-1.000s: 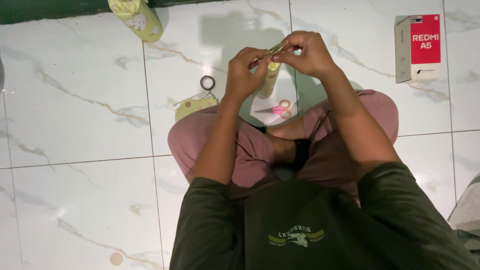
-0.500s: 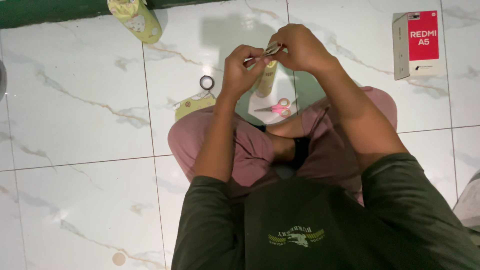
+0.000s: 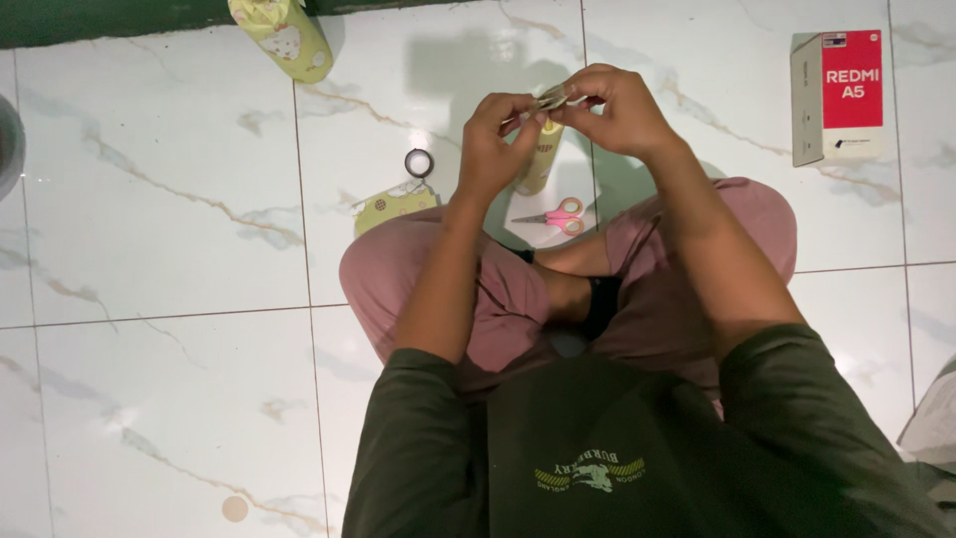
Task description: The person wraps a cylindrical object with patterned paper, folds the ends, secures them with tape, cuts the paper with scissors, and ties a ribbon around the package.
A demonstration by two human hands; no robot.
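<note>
A: Nearest first: person sits cross-legged on the marble-tile floor (image 3: 149,299), both arms stretched forward. What have the hands got?

B: Left hand (image 3: 495,144) and right hand (image 3: 617,110) meet fingertip to fingertip, both pinched shut on a small folded strip (image 3: 551,97) of yellowish paper, held up above the floor. Can't tell whether it is tape or wrapping scrap; too small.

A: Below the hands?

B: A wrapped yellow cylinder (image 3: 539,159) stands or leans on the floor just under them, partly hidden. Pink scissors (image 3: 554,216) lie just beside it, untouched, next to the knees.

A: Further out?

B: Left of that, a cut piece of patterned paper (image 3: 391,206) against the thigh, and a small tape roll (image 3: 418,162) just beyond it. Far left, a roll of wrapping paper (image 3: 284,35) at the wall. Far right, a red-and-white box (image 3: 838,95), well apart.

A: Progress?

B: My reading: the cylinder looks mostly covered, paper already cut. The strip is not yet stuck down, so sealing remains. The box appears unwrapped.
</note>
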